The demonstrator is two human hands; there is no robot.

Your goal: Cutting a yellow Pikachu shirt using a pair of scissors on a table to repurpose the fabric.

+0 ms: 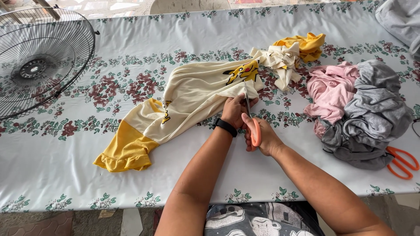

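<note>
1. The right hand [262, 137] is closed around the orange handles of a pair of scissors [251, 122]; the thin blades point up, away from the person, and reach the edge of the cream cloth.
2. The left hand [234, 111] is closed on a fold of the cream garment [192, 94], pinching the cloth just beside the blades. There is a black band [226, 127] on this wrist.
3. The cream garment lies spread across the middle of the table, with a yellow cartoon print near the hands and a yellow ruffled hem [127, 153] at the end toward the left.
4. Behind the hands lies a small heap of cream and yellow scraps [291, 54].
5. To the right is a pile of pink and grey clothes [358, 109]. A second pair of orange scissors [402, 162] lies just beside this pile, partly under it, near the table edge.
6. The table is covered with a white flowered tablecloth [57, 175].
7. A round wire fan guard [39, 61] lies on the far left corner, well apart from the hands.
</note>
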